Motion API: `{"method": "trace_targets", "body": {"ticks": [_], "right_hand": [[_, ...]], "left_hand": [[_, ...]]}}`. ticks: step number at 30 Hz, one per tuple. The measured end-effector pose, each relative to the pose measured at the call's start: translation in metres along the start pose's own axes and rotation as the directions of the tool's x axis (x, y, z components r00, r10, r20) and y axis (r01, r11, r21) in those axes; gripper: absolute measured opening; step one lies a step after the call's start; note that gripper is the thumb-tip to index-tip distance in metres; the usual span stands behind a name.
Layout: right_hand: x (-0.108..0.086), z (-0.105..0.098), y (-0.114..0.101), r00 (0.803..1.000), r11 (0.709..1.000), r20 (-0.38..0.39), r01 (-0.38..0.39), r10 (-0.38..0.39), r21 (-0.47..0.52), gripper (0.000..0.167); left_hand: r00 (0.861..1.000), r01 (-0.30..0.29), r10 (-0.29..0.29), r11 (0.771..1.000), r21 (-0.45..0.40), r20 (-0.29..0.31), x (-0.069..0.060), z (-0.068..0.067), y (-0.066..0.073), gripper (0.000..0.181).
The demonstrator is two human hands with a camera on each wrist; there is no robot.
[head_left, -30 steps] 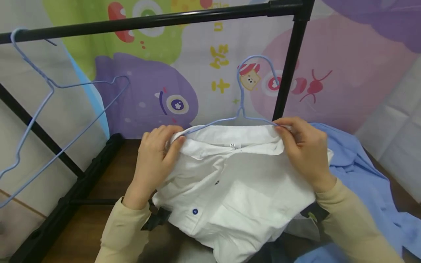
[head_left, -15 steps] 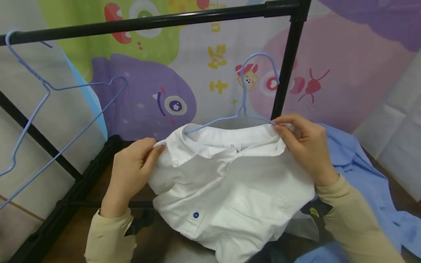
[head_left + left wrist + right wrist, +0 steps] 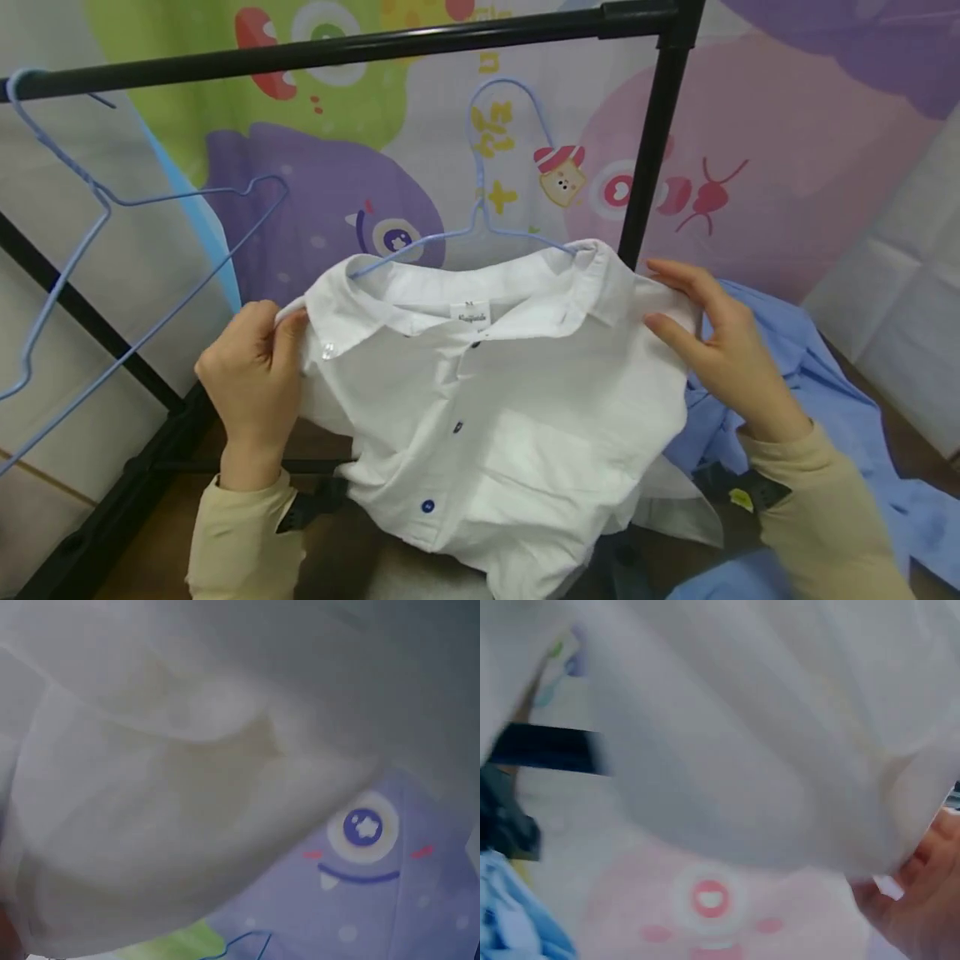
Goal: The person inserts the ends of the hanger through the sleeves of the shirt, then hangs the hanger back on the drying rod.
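Note:
A white button-up shirt [image 3: 525,400] hangs on a thin light-blue wire hanger [image 3: 480,179] in the middle of the head view. Its collar surrounds the hanger's arms, and the hook stands free above. My left hand [image 3: 251,362] pinches the shirt's shoulder at the left. At the other shoulder is my right hand [image 3: 731,350], thumb and fingers spread apart with the fabric between them. White cloth fills most of the left wrist view. Part of the right hand [image 3: 922,892] shows beside the fabric in the right wrist view.
A black clothes rack [image 3: 420,46] crosses the back, with another blue hanger [image 3: 97,187] hooked on its bar at the left. Blue clothing [image 3: 817,417] lies at the right. A cartoon-printed curtain [image 3: 330,183] hangs behind the rack.
The left hand has moved left from the collar to the shoulder. The right hand has shifted right, its fingers spreading. Shirt and hanger have moved up and left, and the collar opens wider.

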State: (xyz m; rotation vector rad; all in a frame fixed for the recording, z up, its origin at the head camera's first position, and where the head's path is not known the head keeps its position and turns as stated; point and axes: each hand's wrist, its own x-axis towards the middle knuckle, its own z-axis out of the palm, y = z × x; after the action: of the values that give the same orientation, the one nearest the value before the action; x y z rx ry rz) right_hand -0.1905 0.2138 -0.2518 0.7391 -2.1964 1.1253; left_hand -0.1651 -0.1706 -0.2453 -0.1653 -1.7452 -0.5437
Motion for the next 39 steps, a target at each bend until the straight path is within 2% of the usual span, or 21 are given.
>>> {"method": "trace_targets", "body": {"ticks": [2,3,4,6,8,9,10,13,17,19,22,24,25,26,29,33,36,39], "right_hand": [[-0.005,0.003,0.005,0.995,0.989,0.018,-0.099,0.098,0.108,0.054],[-0.008,0.007,0.007,0.989,0.97,0.035,-0.145,0.141,0.197,0.054],[-0.011,0.011,0.009,0.983,0.94,0.059,-0.182,0.172,0.289,0.053],[-0.017,0.021,0.011,0.972,0.859,0.116,-0.237,0.207,0.455,0.054],[-0.021,0.03,0.01,0.961,0.79,0.189,-0.275,0.204,0.547,0.058],[-0.023,0.034,0.007,0.955,0.775,0.223,-0.291,0.197,0.562,0.06],[-0.024,0.038,0.004,0.95,0.77,0.251,-0.301,0.187,0.563,0.063],[-0.024,0.046,-0.004,0.936,0.782,0.318,-0.311,0.153,0.54,0.072],[-0.028,0.062,-0.01,0.931,0.787,0.351,-0.289,0.098,0.545,0.079],[-0.03,0.072,-0.012,0.916,0.755,0.395,-0.31,0.074,0.578,0.084],[-0.031,0.086,-0.016,0.868,0.731,0.494,-0.368,0.049,0.574,0.096],[-0.03,0.093,-0.019,0.832,0.732,0.551,-0.411,0.059,0.543,0.102],[-0.027,0.096,-0.021,0.819,0.741,0.569,-0.423,0.068,0.521,0.103],[-0.025,0.099,-0.022,0.808,0.756,0.584,-0.432,0.081,0.492,0.102],[-0.016,0.106,-0.027,0.784,0.8,0.598,-0.463,0.168,0.381,0.099],[-0.01,0.117,-0.032,0.706,0.823,0.647,-0.528,0.287,0.211,0.101],[-0.007,0.128,-0.035,0.645,0.804,0.681,-0.578,0.345,0.139,0.105],[-0.003,0.14,-0.037,0.594,0.778,0.709,-0.62,0.381,0.101,0.107]], "left_hand": [[0.999,0.04,-0.04,0.999,-0.001,-0.037,0.002,-0.004,-0.004,0.064],[0.997,0.056,-0.056,0.998,-0.001,-0.053,0.003,-0.006,-0.005,0.064],[0.995,0.075,-0.075,0.997,0.001,-0.07,0.004,-0.008,-0.007,0.064],[0.988,0.112,-0.111,0.994,0.009,-0.107,0.005,-0.013,-0.009,0.066],[0.978,0.151,-0.146,0.988,0.023,-0.147,0.008,-0.018,-0.012,0.07],[0.973,0.171,-0.163,0.985,0.031,-0.165,0.009,-0.022,-0.013,0.072],[0.966,0.189,-0.179,0.982,0.033,-0.188,0.011,-0.025,-0.014,0.073],[0.942,0.226,-0.212,0.974,0.022,-0.258,0.018,-0.036,-0.017,0.076],[0.91,0.267,-0.249,0.964,0.007,-0.33,0.024,-0.047,-0.019,0.075],[0.895,0.299,-0.273,0.954,0.022,-0.353,0.025,-0.051,-0.021,0.069],[0.876,0.356,-0.303,0.931,0.077,-0.376,0.025,-0.055,-0.021,0.061],[0.865,0.391,-0.319,0.913,0.121,-0.388,0.025,-0.057,-0.022,0.053],[0.857,0.411,-0.333,0.902,0.133,-0.393,0.025,-0.058,-0.022,0.048],[0.854,0.417,-0.335,0.898,0.14,-0.397,0.025,-0.058,-0.022,0.051],[0.836,0.452,-0.36,0.88,0.148,-0.414,0.026,-0.06,-0.024,0.04],[0.792,0.524,-0.414,0.839,0.149,-0.449,0.026,-0.061,-0.024,0.036],[0.761,0.577,-0.447,0.798,0.174,-0.471,0.025,-0.063,-0.025,0.032],[0.744,0.602,-0.453,0.774,0.198,-0.49,0.023,-0.063,-0.026,0.023]]}}
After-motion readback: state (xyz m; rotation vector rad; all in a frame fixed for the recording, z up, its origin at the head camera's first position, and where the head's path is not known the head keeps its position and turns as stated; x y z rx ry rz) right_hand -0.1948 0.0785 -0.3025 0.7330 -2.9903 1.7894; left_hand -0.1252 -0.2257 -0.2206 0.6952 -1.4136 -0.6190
